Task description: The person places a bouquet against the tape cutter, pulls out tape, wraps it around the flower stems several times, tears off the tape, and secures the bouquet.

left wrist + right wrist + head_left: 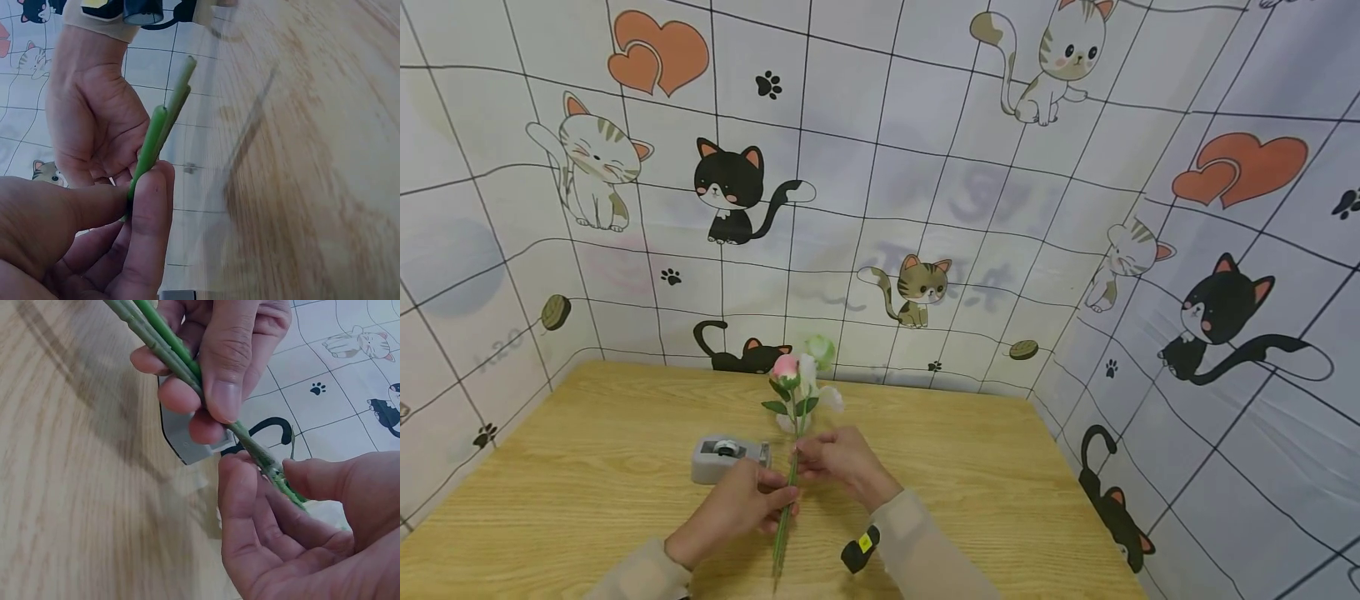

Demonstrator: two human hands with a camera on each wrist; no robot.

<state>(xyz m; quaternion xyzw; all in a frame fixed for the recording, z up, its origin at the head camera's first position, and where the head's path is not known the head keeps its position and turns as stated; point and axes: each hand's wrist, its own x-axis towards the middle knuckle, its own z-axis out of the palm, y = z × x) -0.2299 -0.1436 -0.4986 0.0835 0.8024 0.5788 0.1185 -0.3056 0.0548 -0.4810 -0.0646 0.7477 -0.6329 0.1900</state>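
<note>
A small bunch of artificial flowers stands tilted above the table, with a pink bud (786, 367), white petals (807, 379) and a pale green bloom (820, 352). My left hand (748, 497) pinches the green stems (150, 140) between thumb and fingers; their cut ends stick out below. Higher up, just under the leaves, my right hand (842, 460) holds the stems between thumb and fingertips. A shiny clear patch, seemingly tape (270, 467), shows on the stems there. Behind the left hand sits a grey tape dispenser (706, 463).
The light wood table (970, 475) runs back to a wall sheet (850, 167) printed with cats, hearts and grid lines. A black wrist device with a yellow mark (861, 548) is at the right sleeve (917, 542).
</note>
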